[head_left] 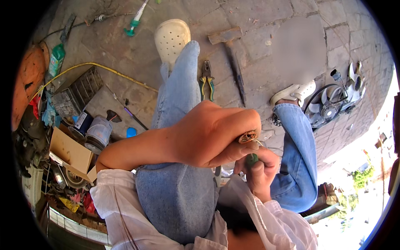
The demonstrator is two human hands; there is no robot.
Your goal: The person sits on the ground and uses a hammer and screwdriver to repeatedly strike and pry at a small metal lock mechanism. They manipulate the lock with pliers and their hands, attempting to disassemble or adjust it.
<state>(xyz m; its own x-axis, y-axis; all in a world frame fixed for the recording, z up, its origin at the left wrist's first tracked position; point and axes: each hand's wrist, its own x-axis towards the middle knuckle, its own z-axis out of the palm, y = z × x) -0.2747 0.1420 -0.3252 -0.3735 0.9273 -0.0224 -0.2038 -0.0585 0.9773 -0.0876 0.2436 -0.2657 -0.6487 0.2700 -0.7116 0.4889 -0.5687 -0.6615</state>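
My left hand (216, 133) is closed in front of my lap, its fingers pinching a small brown, copper-toned piece (248, 136) with a rough end. A thin pale strand sticks out beside that piece. Just below and to the right, my right hand (263, 173) is wrapped round a green handle (252, 159). Whatever the handle belongs to is mostly hidden by my fingers. The two hands nearly touch, and both are above my jeans (175, 200).
Pliers (207, 81) and a hammer (233, 58) lie on the stone paving ahead. A fan assembly (329, 104) sits at the right. On the left are a cardboard box (71, 152), a crate (79, 91), a green bottle (56, 59) and a yellow hose (104, 68).
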